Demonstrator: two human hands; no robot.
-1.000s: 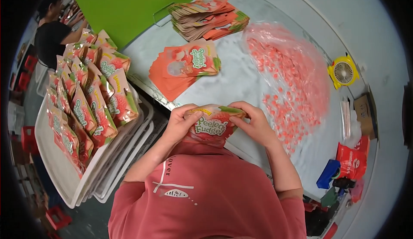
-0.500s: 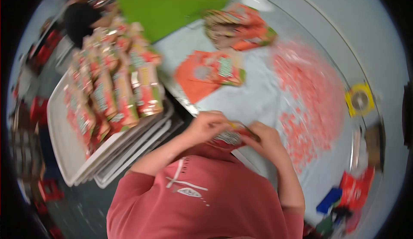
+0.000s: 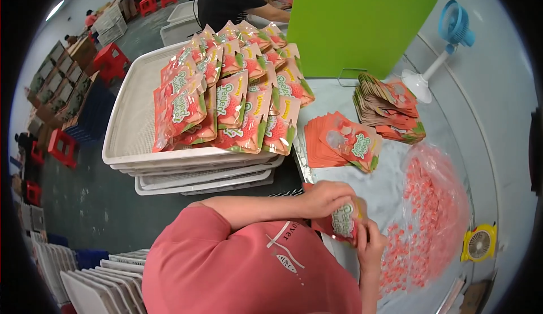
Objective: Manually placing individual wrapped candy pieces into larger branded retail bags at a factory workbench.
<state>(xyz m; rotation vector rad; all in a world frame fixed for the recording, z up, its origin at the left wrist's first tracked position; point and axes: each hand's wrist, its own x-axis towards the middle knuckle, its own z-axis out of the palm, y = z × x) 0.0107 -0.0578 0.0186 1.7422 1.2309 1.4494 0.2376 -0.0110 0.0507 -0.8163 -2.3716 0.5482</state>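
Note:
My left hand [image 3: 328, 198] pinches the upper edge of a red and pink candy pouch [image 3: 343, 221], held close in front of my shirt. On the pouch's right side, my right hand [image 3: 370, 244] grips it between thumb and fingers. Whether its mouth is open cannot be made out. Just beyond my hands lies a fanned stack of flat pouches [image 3: 349, 143] on the pale table. To the right, small wrapped pink candies [image 3: 432, 223] spill from a clear plastic bag [image 3: 452, 192]. At my left, plump pouches [image 3: 231, 102] stand in rows in a white tray [image 3: 131, 116].
More white trays [image 3: 203, 183] are stacked beneath it. A bundle of pouches [image 3: 390, 109] lies near a blue fan [image 3: 455, 25] and a green panel [image 3: 359, 25]. A yellow fan [image 3: 479, 242] is at the right wall. Beyond the tray, another person [image 3: 229, 3] works.
My view has swung left and up, so the tray and the person behind it show more fully. Both hands keep hold of the pouch, which now stands more upright.

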